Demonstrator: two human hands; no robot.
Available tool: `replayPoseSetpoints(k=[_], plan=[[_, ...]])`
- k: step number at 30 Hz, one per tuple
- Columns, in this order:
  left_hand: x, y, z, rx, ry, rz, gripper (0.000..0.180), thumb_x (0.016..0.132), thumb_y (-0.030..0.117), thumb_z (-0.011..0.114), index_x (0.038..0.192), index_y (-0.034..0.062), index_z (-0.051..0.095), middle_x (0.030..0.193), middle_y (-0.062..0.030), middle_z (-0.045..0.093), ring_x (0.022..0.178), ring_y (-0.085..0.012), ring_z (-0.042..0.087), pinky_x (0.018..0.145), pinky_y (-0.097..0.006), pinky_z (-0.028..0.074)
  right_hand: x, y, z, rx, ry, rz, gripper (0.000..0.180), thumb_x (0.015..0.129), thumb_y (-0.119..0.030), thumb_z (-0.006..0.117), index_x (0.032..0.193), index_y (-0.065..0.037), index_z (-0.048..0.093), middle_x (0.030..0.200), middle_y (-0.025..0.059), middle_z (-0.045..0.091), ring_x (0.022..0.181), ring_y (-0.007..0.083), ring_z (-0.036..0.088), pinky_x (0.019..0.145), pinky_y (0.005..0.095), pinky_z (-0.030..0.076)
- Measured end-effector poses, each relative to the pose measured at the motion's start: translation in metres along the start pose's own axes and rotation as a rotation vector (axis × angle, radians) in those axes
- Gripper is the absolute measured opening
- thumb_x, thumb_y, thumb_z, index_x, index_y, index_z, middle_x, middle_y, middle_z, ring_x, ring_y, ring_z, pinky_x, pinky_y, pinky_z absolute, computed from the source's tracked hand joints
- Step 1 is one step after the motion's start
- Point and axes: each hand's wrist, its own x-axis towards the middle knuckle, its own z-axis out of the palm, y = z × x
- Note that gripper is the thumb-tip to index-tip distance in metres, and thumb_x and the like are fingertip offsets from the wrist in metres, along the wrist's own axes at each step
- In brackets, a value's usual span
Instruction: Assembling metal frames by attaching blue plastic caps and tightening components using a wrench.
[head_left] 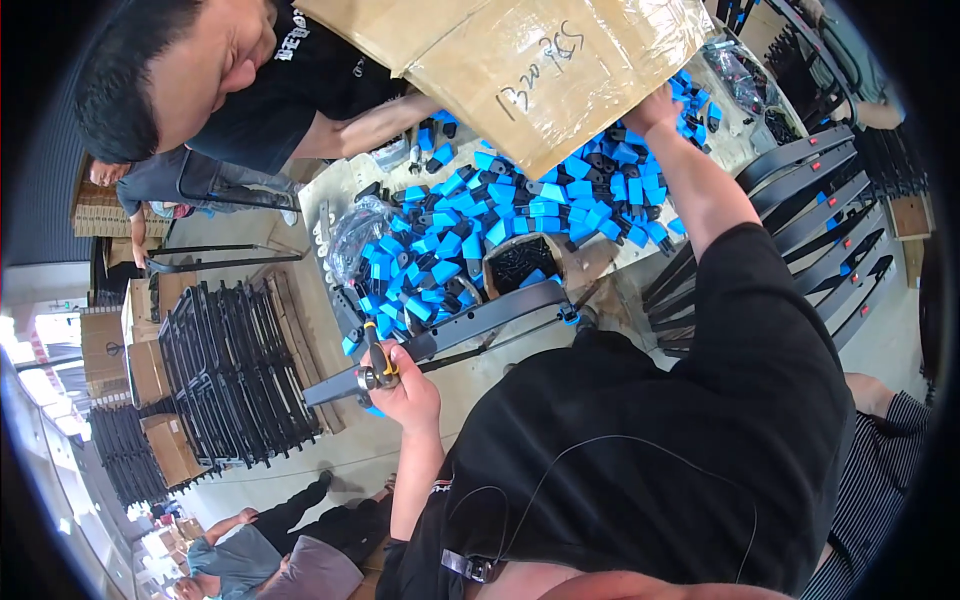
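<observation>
My left hand (402,388) is closed around a small tool with a yellow and black handle (378,360), at the near end of a long black metal bar (470,325) that lies across the table. My right hand (655,108) reaches far forward and grips the lower edge of a big tilted cardboard box (520,50). Below the box a heap of blue and black plastic parts (500,215) covers the wooden table (330,185). A co-worker in a black shirt leans in at the upper left, with a forearm (370,125) under the box.
A small round tub of black screws (520,262) sits by the heap, with clear bags of parts (355,230) beside it. Stacked black metal frames (235,370) stand at the left and long black bars (830,220) at the right. Cardboard boxes (150,370) and other people (240,555) are at the lower left.
</observation>
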Motion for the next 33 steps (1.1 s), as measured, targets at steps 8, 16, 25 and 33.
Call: replayPoseSetpoints(k=[8, 16, 25, 33], plan=[[-0.002, -0.006, -0.004, -0.066, -0.043, -0.079, 0.008, 0.101, 0.005, 0.058, 0.104, -0.0017, 0.059, 0.098, -0.0075, 0.059, 0.087, -0.0148, 0.055, 0.080, -0.030, 0.046, -0.053, -0.050, 0.021, 0.493, -0.047, -0.209, 0.070, 0.088, -0.053, 0.064, 0.147, -0.018, 0.050, 0.153, 0.0083, 0.046, 0.139, 0.0329, 0.046, 0.100, 0.0610, 0.041], [-0.005, -0.014, -0.007, -0.008, -0.044, -0.164, 0.008, 0.102, 0.006, 0.057, 0.101, -0.0016, 0.060, 0.097, -0.0069, 0.059, 0.087, -0.0150, 0.054, 0.081, -0.029, 0.045, -0.112, -0.055, 0.014, 0.517, -0.213, -0.314, 0.072, 0.077, -0.040, 0.076, 0.143, -0.020, 0.053, 0.152, 0.0171, 0.047, 0.135, 0.0371, 0.050, 0.110, 0.0551, 0.040], [-0.005, -0.015, -0.008, -0.017, -0.025, -0.159, 0.008, 0.102, 0.005, 0.059, 0.105, -0.0016, 0.062, 0.095, -0.0049, 0.059, 0.087, -0.0127, 0.053, 0.079, -0.028, 0.045, -0.090, -0.046, 0.011, 0.658, 0.002, -0.138, 0.061, 0.082, -0.035, 0.077, 0.134, -0.009, 0.059, 0.137, 0.0147, 0.059, 0.127, 0.0327, 0.057, 0.106, 0.0438, 0.048], [-0.003, 0.001, 0.001, 0.038, 0.014, -0.043, 0.008, 0.101, 0.004, 0.059, 0.102, -0.0006, 0.065, 0.094, -0.0049, 0.060, 0.085, -0.0120, 0.055, 0.077, -0.028, 0.046, -0.111, -0.090, 0.014, 0.613, -0.076, -0.355, 0.079, 0.079, -0.037, 0.079, 0.148, -0.016, 0.046, 0.147, 0.0119, 0.052, 0.139, 0.0314, 0.046, 0.111, 0.0532, 0.038]])
